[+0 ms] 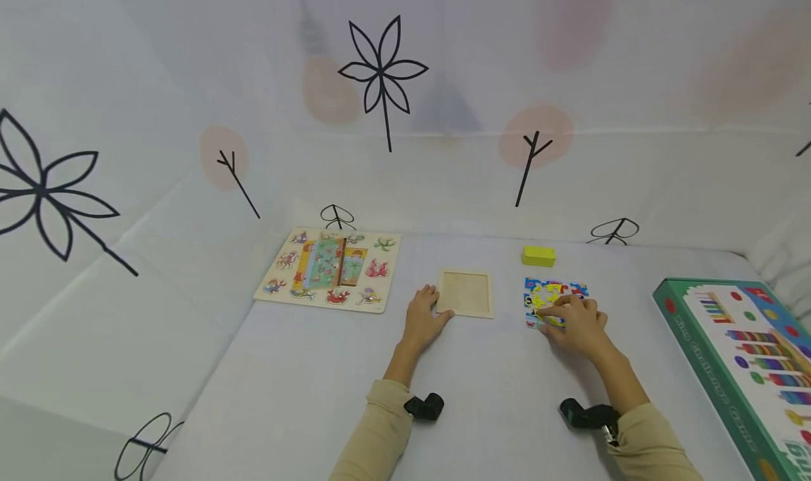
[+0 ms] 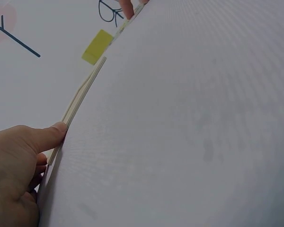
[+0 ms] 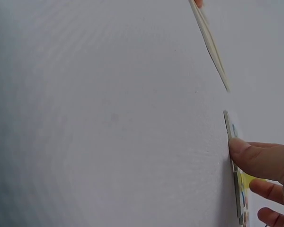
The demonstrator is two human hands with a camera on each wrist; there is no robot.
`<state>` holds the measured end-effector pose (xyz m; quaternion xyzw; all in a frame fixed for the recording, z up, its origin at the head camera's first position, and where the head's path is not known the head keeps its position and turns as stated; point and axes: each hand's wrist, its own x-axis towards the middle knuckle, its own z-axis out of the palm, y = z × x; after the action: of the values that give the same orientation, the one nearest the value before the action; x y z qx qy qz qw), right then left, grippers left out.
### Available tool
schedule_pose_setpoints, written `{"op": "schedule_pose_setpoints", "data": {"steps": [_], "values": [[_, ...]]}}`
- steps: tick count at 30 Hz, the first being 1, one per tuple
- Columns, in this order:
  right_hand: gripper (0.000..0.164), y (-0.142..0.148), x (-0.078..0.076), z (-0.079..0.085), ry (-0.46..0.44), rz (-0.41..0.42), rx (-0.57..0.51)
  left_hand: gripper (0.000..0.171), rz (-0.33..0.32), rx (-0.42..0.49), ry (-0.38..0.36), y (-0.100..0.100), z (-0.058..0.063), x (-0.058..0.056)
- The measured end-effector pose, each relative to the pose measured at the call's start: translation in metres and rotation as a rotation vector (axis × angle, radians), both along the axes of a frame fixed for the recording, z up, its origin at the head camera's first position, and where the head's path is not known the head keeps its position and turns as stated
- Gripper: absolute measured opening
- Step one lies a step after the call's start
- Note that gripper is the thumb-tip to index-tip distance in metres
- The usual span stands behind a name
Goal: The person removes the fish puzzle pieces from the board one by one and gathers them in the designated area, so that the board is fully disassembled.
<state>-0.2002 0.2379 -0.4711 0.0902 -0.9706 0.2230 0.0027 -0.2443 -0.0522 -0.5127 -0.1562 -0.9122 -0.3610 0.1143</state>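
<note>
A shallow wooden puzzle tray [image 1: 465,294] with a raised rim lies flat on the table. My left hand [image 1: 423,319] holds its near left corner, the thumb [image 2: 51,136] against the near edge and the fingers along the left side. To the right lies a colourful jigsaw puzzle [image 1: 531,284] in blue, yellow and red, its pieces laid close together. Over its near left part, my right hand [image 1: 576,326] pinches a puzzle piece between thumb and index finger. In the right wrist view the thumb [image 3: 244,153] touches the puzzle's near edge; the hand hides part of the pieces.
A yellow block [image 1: 538,256] stands behind the jigsaw. At the left back lies a wooden peg board [image 1: 336,299] with sea-animal pictures and a few picture pieces on top. A large green game box [image 1: 709,368] occupies the right side. A patterned white cloth wall [image 1: 443,185] rises behind the table.
</note>
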Motion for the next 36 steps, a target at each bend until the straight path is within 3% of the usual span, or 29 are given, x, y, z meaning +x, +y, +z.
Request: {"op": "schedule_pose_setpoints", "data": {"steps": [29, 36], "values": [[0.029, 0.005, 0.0021, -0.0072, 0.016, -0.01, -0.016, 0.05, -0.001, 0.012, 0.001, 0.001, -0.0019, -0.0019], [0.039, 0.0067, 0.0049, -0.0065, 0.039, -0.03, -0.03, 0.048, 0.002, 0.01, 0.004, 0.0002, -0.0014, -0.0017]]}}
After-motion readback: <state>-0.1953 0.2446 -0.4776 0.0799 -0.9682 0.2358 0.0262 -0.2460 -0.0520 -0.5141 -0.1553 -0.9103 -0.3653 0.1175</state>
